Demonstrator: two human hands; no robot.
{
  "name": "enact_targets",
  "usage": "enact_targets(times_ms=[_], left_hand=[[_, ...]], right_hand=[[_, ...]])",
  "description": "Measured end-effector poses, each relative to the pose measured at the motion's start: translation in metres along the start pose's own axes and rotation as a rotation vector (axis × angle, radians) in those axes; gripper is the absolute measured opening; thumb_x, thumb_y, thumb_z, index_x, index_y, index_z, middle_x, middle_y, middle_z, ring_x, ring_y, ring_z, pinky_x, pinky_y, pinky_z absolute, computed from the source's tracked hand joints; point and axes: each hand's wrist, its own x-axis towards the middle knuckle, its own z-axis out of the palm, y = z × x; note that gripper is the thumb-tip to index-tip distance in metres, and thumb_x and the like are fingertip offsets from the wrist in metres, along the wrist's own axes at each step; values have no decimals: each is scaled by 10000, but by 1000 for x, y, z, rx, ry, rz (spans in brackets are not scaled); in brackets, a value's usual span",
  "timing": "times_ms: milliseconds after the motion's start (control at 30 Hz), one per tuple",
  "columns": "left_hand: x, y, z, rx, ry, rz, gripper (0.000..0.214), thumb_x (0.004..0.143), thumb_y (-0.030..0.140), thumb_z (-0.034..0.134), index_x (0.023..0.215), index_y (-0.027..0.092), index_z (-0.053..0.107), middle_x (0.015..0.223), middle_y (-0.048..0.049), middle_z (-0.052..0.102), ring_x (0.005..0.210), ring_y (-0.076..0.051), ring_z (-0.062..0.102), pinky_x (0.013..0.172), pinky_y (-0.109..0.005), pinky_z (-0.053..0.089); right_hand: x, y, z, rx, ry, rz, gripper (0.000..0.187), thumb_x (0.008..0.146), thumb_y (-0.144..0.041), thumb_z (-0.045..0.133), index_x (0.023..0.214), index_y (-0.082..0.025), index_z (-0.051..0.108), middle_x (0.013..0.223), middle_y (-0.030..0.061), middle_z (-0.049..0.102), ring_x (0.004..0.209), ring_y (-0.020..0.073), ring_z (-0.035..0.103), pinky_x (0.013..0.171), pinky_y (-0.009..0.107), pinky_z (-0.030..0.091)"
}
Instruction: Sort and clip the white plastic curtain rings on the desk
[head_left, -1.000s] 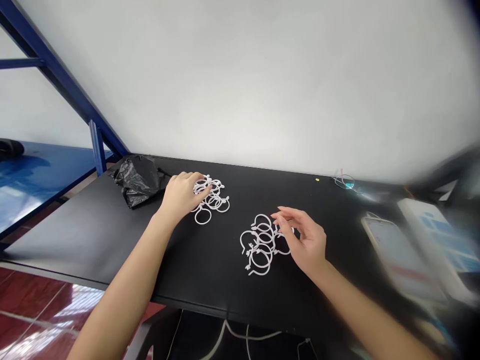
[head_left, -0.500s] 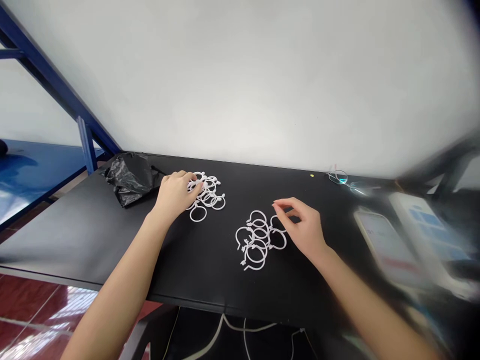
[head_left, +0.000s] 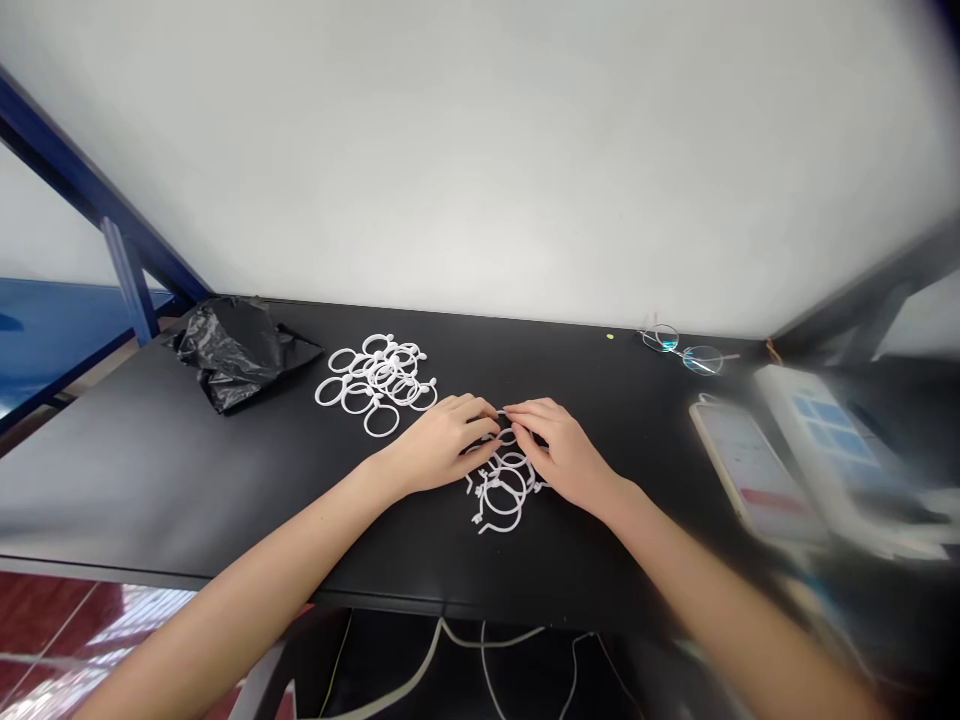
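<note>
My left hand (head_left: 454, 443) and my right hand (head_left: 559, 447) meet over a heap of open white plastic rings (head_left: 504, 497). Between their fingertips shows a bit of one white ring (head_left: 502, 411), pinched from both sides; the fingers cover most of it. The rings in this heap have gaps, with small catches at their ends. Further left and back lies a second pile of white plastic rings (head_left: 382, 421), which look closed and overlap each other. Neither hand touches that pile.
A crumpled black plastic bag (head_left: 236, 355) lies at the back left of the black table (head_left: 247, 500). Eyeglasses (head_left: 701, 361) rest near the wall. To the right are a phone (head_left: 754, 465) and a white box (head_left: 814, 430). Cables (head_left: 427, 665) hang below the front edge.
My left hand has left the closed-ring pile and moved right to the open rings. My right hand has shifted left to meet it. The view has turned slightly.
</note>
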Motion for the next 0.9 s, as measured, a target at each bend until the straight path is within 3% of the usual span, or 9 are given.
enact_targets(times_ms=[233,500,800,900], left_hand=[[-3,-6,-2,-18,14,-21,233,982,273,474,1025,158,671,1087,-95,645,979,-201,601,851,-349,506],[-1,-4,-2,5,-12,-33,222,971,204,467,951,155,683,1060,-92,656,964,-200,624,867,-355,519],[-2,-5,-2,15,9,-3,235,981,219,446,958,168,675,1045,-89,664,943,-197,627,857,-351,514],[-2,-3,-3,32,55,-14,220,985,247,452,1065,177,644,1102,-99,652,986,-217,621,879,-377,509]], right_hand=[[0,-2,-1,-78,25,68,239,956,-140,470,1006,-173,701,1060,84,712,962,245,624,872,431,498],[0,14,2,-121,100,163,231,927,-156,491,1048,-172,687,1089,101,702,983,280,617,868,480,505],[8,25,8,44,255,305,110,769,-199,667,869,-205,712,743,34,731,727,230,645,736,410,542],[11,22,4,70,304,317,93,798,-233,649,855,-194,710,760,47,736,688,205,652,714,376,547]])
